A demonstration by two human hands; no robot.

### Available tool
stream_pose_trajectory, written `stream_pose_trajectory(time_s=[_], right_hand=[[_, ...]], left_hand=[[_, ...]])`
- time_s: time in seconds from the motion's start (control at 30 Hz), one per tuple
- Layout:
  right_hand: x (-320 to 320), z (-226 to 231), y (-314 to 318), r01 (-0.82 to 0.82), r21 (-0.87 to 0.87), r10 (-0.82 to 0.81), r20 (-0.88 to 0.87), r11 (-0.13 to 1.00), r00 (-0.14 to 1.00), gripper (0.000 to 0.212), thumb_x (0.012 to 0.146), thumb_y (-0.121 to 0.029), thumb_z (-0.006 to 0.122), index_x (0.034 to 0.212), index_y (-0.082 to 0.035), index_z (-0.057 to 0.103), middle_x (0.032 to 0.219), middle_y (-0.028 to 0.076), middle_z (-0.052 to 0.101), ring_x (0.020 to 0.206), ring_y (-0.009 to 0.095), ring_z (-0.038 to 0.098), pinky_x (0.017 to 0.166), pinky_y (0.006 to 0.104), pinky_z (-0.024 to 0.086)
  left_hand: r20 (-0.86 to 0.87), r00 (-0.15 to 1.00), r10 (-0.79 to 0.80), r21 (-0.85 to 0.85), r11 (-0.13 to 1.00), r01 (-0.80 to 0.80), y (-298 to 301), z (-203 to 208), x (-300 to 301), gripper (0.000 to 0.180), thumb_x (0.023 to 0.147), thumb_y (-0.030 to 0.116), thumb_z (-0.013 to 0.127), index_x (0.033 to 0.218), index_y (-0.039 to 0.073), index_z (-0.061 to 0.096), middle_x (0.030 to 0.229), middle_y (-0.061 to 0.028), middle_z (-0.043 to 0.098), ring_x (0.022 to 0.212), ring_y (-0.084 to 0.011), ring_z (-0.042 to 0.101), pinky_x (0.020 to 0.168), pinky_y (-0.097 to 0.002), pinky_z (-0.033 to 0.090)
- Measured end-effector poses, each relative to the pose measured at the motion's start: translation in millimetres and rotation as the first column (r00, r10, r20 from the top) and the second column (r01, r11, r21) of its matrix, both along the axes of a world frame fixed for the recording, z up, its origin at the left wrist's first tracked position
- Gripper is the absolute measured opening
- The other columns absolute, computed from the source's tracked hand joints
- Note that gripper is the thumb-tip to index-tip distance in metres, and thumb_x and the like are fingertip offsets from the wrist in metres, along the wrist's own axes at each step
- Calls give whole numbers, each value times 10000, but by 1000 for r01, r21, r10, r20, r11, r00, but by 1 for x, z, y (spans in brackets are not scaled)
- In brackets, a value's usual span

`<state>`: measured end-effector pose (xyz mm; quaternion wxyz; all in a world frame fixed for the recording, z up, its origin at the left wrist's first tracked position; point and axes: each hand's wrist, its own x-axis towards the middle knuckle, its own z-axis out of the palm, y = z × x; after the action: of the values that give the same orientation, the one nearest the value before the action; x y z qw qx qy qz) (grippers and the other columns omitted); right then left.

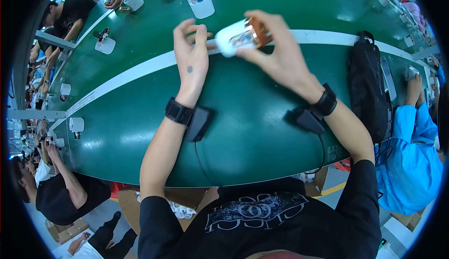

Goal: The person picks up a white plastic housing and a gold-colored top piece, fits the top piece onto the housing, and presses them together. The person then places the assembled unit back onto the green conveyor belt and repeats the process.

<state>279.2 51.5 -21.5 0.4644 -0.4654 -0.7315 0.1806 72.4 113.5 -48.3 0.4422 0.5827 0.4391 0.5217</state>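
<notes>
My right hand [283,55] is closed round a white rounded plastic housing [228,38] with a shiny copper-coloured end. The housing lies on its side above the table, and small electronic parts show through an opening in its wall. Left of it, my left hand [192,55] is raised with its fingers apart and loosely bent. Its fingertips come close to the housing's white end; whether they touch it I cannot tell. Nothing shows in that hand.
A green table [234,132] carries a white strip. Similar white housings stand beyond: one with its lid up [201,4], another at the left [105,45]. A black bag [369,88] lies at the right. Co-workers sit at both sides; one wears a blue garment [409,160].
</notes>
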Motion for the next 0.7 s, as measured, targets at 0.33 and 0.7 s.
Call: stream_pose_trajectory(time_s=[0.33,0.7], right_hand=[[67,-3,44,444,161,-471,212,881,856,691,902,-200,774,1531,-161,492,1280,191,536,1135,325,592,1008,400,492],[-5,35,0,143,-174,-185,-259,974,948,508,1031,-332,620,1442,-47,535,1159,137,618,1036,253,613,948,362,485]], left_hand=[[-444,829,340,299,928,-220,102,13,8,980,756,478,873,1453,-55,434,1145,-228,648,1132,-380,572,989,-465,483],[-338,935,108,175,983,-50,-21,25,-1,841,738,407,897,1358,-17,518,1155,-244,653,1094,-397,621,950,-463,505]])
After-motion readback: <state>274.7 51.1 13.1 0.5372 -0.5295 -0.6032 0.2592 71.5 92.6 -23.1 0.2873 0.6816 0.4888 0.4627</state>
